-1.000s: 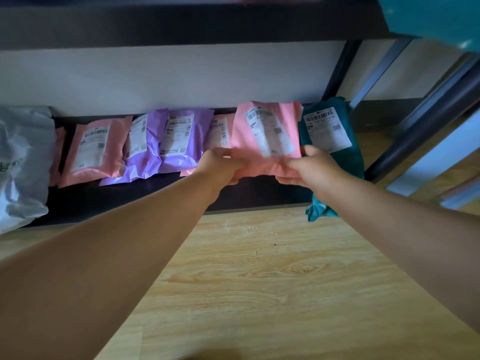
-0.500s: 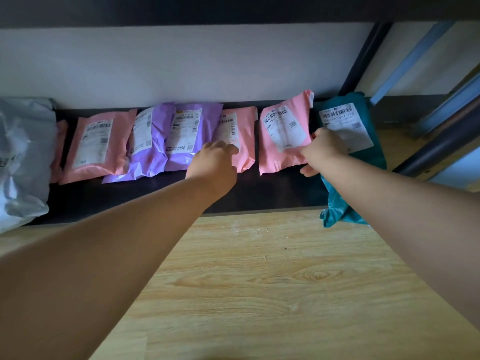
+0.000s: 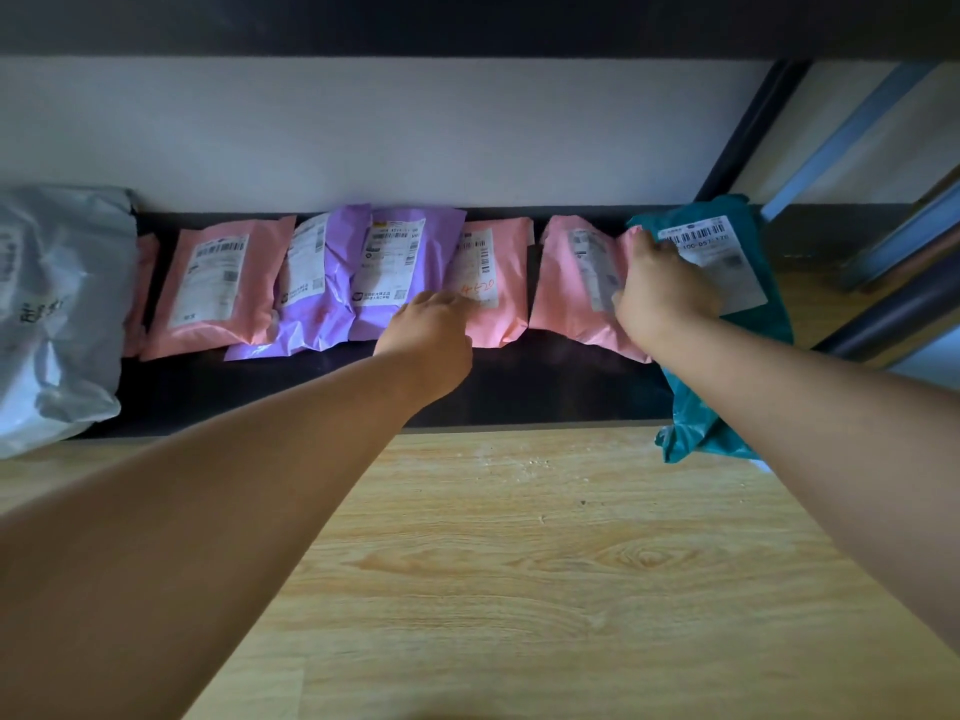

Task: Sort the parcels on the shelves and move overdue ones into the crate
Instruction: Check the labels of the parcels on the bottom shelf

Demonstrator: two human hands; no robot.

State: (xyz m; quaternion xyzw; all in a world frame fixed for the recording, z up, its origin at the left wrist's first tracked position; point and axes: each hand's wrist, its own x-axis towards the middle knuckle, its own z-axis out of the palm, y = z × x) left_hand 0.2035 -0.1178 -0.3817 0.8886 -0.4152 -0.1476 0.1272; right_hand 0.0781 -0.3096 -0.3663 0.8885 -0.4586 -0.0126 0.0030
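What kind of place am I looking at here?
Probably a parcel storage or pickup room: barcode-labelled plastic mailer bags lined along a dark shelf board, with a black metal rack upright.

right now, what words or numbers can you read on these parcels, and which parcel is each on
"00-057-170", a digit before it unclear: teal parcel's label.
Red handwriting, roughly "4-620": middle pink parcel's label.
Left pink parcel, right pink parcel, purple parcels, grey bag: print too small or blurred.
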